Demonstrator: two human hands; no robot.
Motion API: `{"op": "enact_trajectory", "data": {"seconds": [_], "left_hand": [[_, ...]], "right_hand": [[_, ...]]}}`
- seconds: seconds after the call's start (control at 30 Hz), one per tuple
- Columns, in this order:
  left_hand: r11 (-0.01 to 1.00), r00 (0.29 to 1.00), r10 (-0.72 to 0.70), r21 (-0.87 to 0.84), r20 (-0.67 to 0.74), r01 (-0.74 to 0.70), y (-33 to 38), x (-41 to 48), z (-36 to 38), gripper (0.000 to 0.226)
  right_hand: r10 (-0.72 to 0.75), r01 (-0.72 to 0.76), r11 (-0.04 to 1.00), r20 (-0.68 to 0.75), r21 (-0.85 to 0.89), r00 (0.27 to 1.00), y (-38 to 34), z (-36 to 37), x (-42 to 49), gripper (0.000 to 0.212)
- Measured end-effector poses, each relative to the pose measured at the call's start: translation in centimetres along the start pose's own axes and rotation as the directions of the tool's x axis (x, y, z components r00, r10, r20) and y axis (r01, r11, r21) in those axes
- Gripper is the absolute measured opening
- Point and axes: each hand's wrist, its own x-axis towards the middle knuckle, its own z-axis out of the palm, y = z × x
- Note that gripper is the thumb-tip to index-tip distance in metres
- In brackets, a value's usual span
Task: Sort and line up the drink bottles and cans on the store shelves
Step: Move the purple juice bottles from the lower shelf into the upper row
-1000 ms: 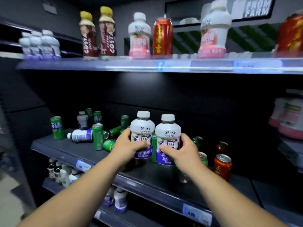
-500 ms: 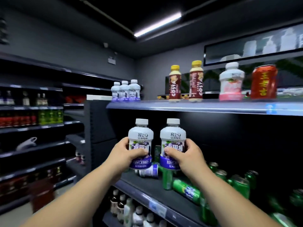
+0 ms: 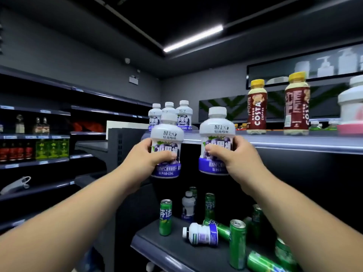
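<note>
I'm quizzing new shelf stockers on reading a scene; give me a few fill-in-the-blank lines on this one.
1. The left hand grips one white bottle, the right hand its twin: ____ bottles in hand.
2. The Costa bottles wear ____ caps.
3. On the lower shelf, the fallen bottle lies on its ____.
4. The cans beside it are ____.
Missing: two; yellow; side; green.

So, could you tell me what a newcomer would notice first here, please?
First, the two held-up white purple-label bottles mid-frame: the left bottle gripped by the left hand, the right bottle by the right hand. Behind them three matching bottles stand at the left end of the upper shelf, with two Costa coffee bottles further right. On the lower shelf, green cans stand and lie jumbled beside a toppled white bottle.
</note>
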Motion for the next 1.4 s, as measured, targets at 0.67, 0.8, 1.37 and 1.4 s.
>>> {"op": "enact_trajectory", "data": {"seconds": [0.67, 0.8, 1.37, 1.4], "left_hand": [[0.969, 0.965, 0.247, -0.019, 0.082, -0.246, -3.2, 23.7, 6.1, 0.058], [0.953, 0.95, 0.29, 0.063, 0.114, -0.298, -4.6, 27.3, 8.1, 0.074], [0.749, 0.847, 0.469, 0.396, 0.25, -0.532, -6.7, 27.1, 9.0, 0.096], [0.718, 0.827, 0.509, 0.411, 0.239, -0.561, -6.9, 26.8, 8.9, 0.094]], "right_hand": [[-0.219, 0.018, 0.789, -0.253, -0.615, 0.942, 0.9, 0.5, 16.6, 0.071], [-0.175, -0.142, 0.716, -0.373, -0.684, 0.911, 1.9, 1.4, 18.2, 0.068], [-0.143, -0.394, 0.364, -0.469, -0.844, 0.872, 2.5, 3.3, 18.1, 0.078], [-0.136, -0.401, 0.351, -0.47, -0.846, 0.872, 2.4, 3.5, 18.1, 0.079]]}}
